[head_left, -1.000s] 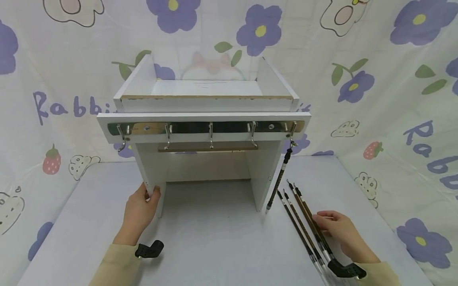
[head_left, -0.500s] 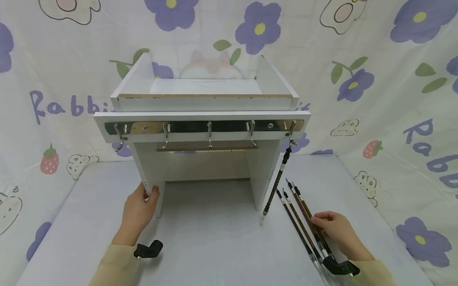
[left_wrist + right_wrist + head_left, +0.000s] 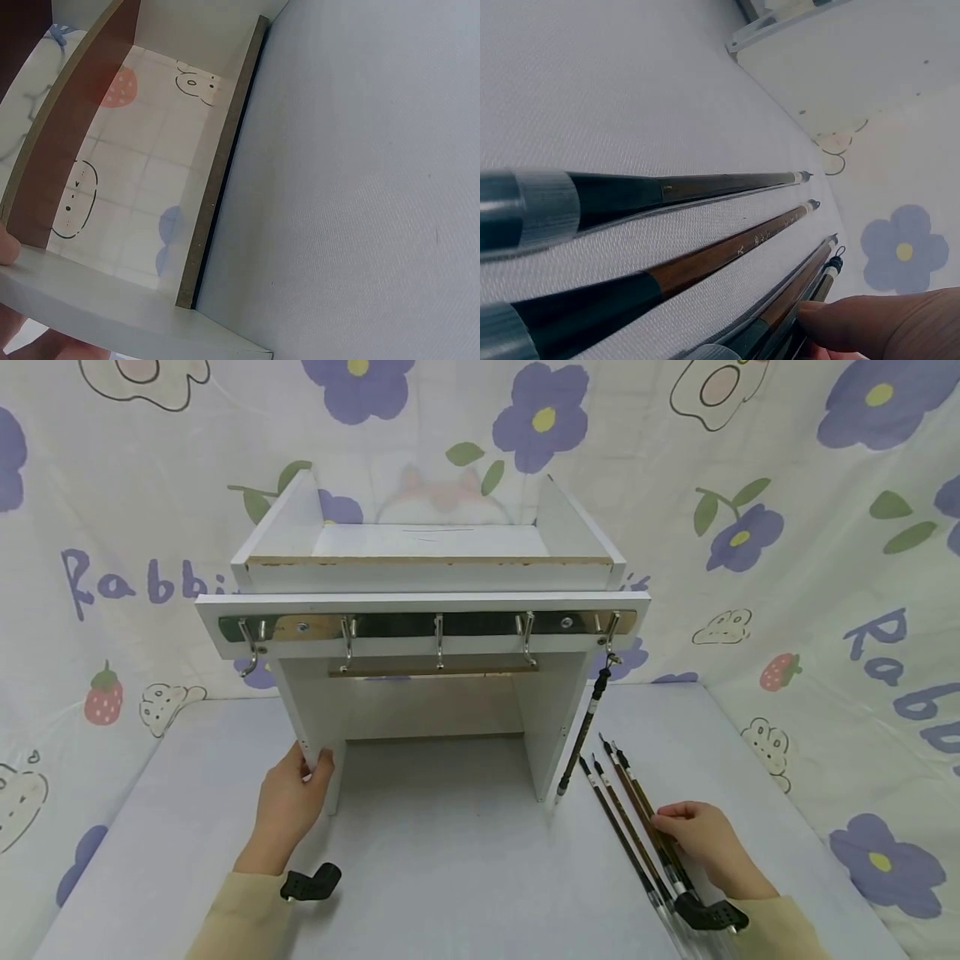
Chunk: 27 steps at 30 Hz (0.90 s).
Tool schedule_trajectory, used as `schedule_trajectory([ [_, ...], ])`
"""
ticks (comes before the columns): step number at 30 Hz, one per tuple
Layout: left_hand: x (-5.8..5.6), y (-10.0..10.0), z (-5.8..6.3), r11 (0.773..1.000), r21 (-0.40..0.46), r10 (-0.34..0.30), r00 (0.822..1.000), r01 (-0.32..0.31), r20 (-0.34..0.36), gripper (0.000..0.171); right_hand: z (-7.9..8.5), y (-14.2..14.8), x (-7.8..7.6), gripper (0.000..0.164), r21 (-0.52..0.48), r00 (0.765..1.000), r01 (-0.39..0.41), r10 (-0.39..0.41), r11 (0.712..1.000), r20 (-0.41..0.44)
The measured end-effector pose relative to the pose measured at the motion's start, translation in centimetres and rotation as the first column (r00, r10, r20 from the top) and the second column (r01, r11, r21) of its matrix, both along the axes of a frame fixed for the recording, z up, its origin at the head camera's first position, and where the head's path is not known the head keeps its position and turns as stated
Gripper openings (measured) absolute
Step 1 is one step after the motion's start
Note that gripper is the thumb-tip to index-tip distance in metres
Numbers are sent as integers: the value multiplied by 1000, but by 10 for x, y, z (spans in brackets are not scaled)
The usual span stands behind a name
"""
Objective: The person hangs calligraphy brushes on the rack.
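Our left hand (image 3: pixel 291 806) grips the leg (image 3: pixel 315 714) of the rack (image 3: pixel 420 581) at eight o'clock, thumb (image 3: pixel 7 247) inside, fingers (image 3: pixel 64 349) outside, probably to steady it. At four o'clock our right hand (image 3: pixel 705 845) pinches the outermost brush (image 3: pixel 826 285), lying with other brushes (image 3: pixel 615 823) on the table (image 3: pixel 450 868), perhaps fanned so we can single one out. At three o'clock a hook (image 3: pixel 613 628) holds one hanging brush (image 3: pixel 582 727).

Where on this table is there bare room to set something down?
Bare table lies in front of the shelf, between the left hand and the brushes; beneath the shelf, between its side panels; and left of the left hand. Crowded: the right side, where those brushes lie by the right hand.
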<state>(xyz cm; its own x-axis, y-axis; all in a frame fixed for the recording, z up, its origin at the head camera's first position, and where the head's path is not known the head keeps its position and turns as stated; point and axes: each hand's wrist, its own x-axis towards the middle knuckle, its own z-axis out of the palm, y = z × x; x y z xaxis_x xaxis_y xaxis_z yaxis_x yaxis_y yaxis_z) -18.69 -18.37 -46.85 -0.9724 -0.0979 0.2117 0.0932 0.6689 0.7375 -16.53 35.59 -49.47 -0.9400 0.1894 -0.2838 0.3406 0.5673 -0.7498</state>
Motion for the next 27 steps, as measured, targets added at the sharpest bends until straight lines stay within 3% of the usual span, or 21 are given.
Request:
schedule_trajectory([
  [18,-1,-2,2,1000,13,-1,1000,1,-13,55,5,-3,-4,30,61,1000,-22,23,998,-21],
  [27,0,-1,1,1000,22,-5,1000,5,-1,55,9,8,-4,38,55,1000,-6,7,998,-26],
])
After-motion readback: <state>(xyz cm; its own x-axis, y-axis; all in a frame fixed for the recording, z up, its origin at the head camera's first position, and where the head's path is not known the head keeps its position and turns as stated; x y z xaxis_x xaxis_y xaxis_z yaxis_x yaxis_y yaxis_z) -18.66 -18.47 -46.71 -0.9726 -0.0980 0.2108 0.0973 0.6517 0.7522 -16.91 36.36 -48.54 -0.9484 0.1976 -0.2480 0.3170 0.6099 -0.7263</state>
